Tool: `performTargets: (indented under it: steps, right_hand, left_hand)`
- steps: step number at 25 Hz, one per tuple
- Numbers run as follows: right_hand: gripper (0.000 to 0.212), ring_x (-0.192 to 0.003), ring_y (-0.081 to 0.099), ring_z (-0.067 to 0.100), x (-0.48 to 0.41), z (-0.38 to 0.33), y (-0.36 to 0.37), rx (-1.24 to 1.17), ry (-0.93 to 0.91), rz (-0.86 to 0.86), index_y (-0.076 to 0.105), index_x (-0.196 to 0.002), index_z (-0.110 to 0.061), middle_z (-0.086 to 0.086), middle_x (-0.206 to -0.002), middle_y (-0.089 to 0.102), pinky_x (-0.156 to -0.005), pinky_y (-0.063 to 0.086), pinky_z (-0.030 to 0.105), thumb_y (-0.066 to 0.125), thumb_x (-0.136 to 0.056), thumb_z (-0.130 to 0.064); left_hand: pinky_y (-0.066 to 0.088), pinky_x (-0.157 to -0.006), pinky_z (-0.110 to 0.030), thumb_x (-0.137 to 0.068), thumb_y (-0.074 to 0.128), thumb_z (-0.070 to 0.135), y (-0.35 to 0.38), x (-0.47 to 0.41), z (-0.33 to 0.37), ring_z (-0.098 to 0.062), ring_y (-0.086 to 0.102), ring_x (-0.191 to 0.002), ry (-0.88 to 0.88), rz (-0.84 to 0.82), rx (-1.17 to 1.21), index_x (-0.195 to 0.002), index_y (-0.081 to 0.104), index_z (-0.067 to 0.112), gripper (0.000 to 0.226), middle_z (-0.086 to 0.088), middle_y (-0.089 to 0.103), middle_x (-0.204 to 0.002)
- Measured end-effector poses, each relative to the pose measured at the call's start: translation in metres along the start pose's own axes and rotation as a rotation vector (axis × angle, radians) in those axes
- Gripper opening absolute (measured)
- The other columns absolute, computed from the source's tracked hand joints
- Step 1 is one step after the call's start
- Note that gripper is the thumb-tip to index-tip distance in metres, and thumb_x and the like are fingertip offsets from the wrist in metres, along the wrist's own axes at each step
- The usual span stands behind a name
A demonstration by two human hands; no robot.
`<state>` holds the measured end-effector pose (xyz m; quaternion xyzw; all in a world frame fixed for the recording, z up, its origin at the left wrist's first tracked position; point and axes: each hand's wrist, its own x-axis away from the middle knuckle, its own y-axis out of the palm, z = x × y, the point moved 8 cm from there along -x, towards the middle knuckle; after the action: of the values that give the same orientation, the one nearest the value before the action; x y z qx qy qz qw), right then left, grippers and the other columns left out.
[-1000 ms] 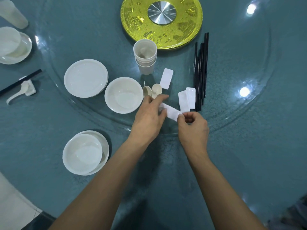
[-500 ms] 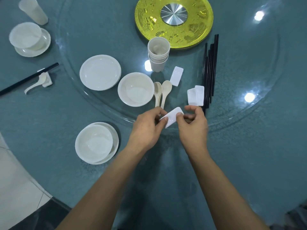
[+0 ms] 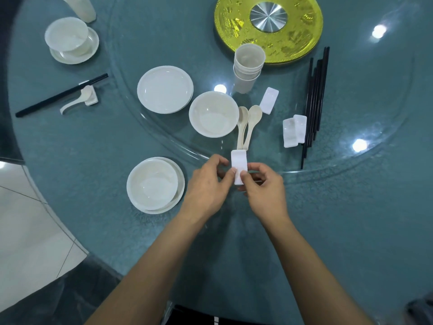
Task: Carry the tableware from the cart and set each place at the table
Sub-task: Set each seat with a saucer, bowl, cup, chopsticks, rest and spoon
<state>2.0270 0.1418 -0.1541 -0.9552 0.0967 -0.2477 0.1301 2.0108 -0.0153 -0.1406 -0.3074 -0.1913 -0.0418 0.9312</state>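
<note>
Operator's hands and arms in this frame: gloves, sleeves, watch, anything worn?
Left hand and right hand are ungloved, with no rings or watch visible. Left forearm and right forearm are bare to the frame edge, no sleeves. Only clothing in view: dark garment with a white stripe at the bottom edge.

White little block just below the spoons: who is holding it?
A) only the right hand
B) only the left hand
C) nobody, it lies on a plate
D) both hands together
D: the left hand and the right hand both pinch the white chopstick rest between thumb and fingers.
</note>
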Motion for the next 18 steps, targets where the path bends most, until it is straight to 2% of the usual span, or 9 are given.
performTargets:
  steps: [2, 4, 6, 8, 10, 13, 15, 18]
  right_hand:
    - [0.019, -0.071, 0.074, 0.016, 0.005, 0.005, 0.006, 0.029, -0.002, -0.023, 0.069, -0.088, -0.034, -0.003, -0.078, 0.075, -0.074, 0.060, 0.043, 0.067, -0.093, -0.016]
    - [0.020, -0.075, 0.073, 0.016, 0.010, 0.009, 0.013, 0.063, -0.012, -0.062, 0.071, -0.088, -0.038, -0.007, -0.079, 0.075, -0.078, 0.061, 0.047, 0.069, -0.090, -0.018]
    - [0.023, -0.072, 0.071, 0.011, 0.012, 0.012, 0.017, 0.085, -0.016, -0.089, 0.071, -0.089, -0.037, -0.010, -0.077, 0.075, -0.074, 0.060, 0.042, 0.069, -0.087, -0.014]
    - [0.027, -0.063, 0.064, 0.003, 0.015, 0.015, 0.018, 0.128, -0.019, -0.108, 0.073, -0.088, -0.035, -0.014, -0.071, 0.072, -0.065, 0.054, 0.029, 0.067, -0.085, -0.009]
    - [0.029, -0.061, 0.061, 0.003, 0.017, 0.021, 0.018, 0.192, -0.012, -0.093, 0.077, -0.095, -0.031, -0.011, -0.069, 0.069, -0.063, 0.048, 0.023, 0.067, -0.083, -0.007]
    - [0.031, -0.067, 0.063, 0.009, 0.019, 0.035, 0.018, 0.204, 0.036, -0.049, 0.073, -0.107, -0.025, -0.006, -0.081, 0.068, -0.067, 0.050, 0.026, 0.068, -0.083, -0.006]
    - [0.029, -0.069, 0.063, 0.010, 0.021, 0.043, 0.020, 0.182, 0.063, -0.029, 0.069, -0.105, -0.023, -0.005, -0.083, 0.065, -0.068, 0.051, 0.027, 0.070, -0.083, -0.004]
    - [0.027, -0.072, 0.065, 0.011, 0.022, 0.049, 0.024, 0.191, 0.075, -0.002, 0.068, -0.099, -0.023, -0.008, -0.081, 0.065, -0.076, 0.057, 0.032, 0.070, -0.081, -0.002]
  left_hand:
    - [0.053, -0.084, -0.040, -0.096, 0.060, 0.038, -0.007, 0.006, -0.004, -0.015, 0.064, -0.087, 0.031, 0.033, 0.018, -0.124, 0.056, 0.032, 0.029, 0.012, 0.069, -0.101]
    - [0.052, -0.088, -0.040, -0.096, 0.060, 0.032, -0.011, 0.010, -0.006, -0.015, 0.061, -0.090, 0.089, 0.050, 0.014, -0.129, 0.056, 0.033, 0.033, 0.011, 0.066, -0.108]
    - [0.051, -0.090, -0.037, -0.096, 0.060, 0.028, -0.013, 0.013, -0.009, -0.011, 0.060, -0.090, 0.107, 0.045, -0.006, -0.125, 0.061, 0.032, 0.029, 0.011, 0.065, -0.110]
    - [0.050, -0.090, -0.036, -0.096, 0.059, 0.029, -0.014, 0.017, -0.017, -0.013, 0.060, -0.089, 0.096, 0.051, -0.049, -0.121, 0.066, 0.031, 0.025, 0.010, 0.064, -0.109]
    - [0.048, -0.090, -0.035, -0.098, 0.057, 0.030, -0.014, 0.021, -0.027, -0.016, 0.060, -0.090, 0.067, 0.052, -0.092, -0.120, 0.070, 0.027, 0.025, 0.006, 0.061, -0.106]
    - [0.040, -0.084, -0.026, -0.099, 0.056, 0.024, -0.012, 0.032, -0.040, -0.016, 0.056, -0.090, 0.039, 0.050, -0.128, -0.121, 0.070, 0.021, 0.026, 0.004, 0.056, -0.099]
    - [0.038, -0.084, -0.023, -0.098, 0.057, 0.019, -0.010, 0.037, -0.050, -0.019, 0.059, -0.097, 0.006, 0.052, -0.116, -0.123, 0.069, 0.017, 0.028, 0.000, 0.061, -0.102]
    - [0.050, -0.095, -0.036, -0.094, 0.058, 0.016, -0.006, 0.041, -0.062, -0.022, 0.066, -0.102, -0.045, 0.048, -0.070, -0.126, 0.066, 0.013, 0.034, -0.003, 0.071, -0.113]
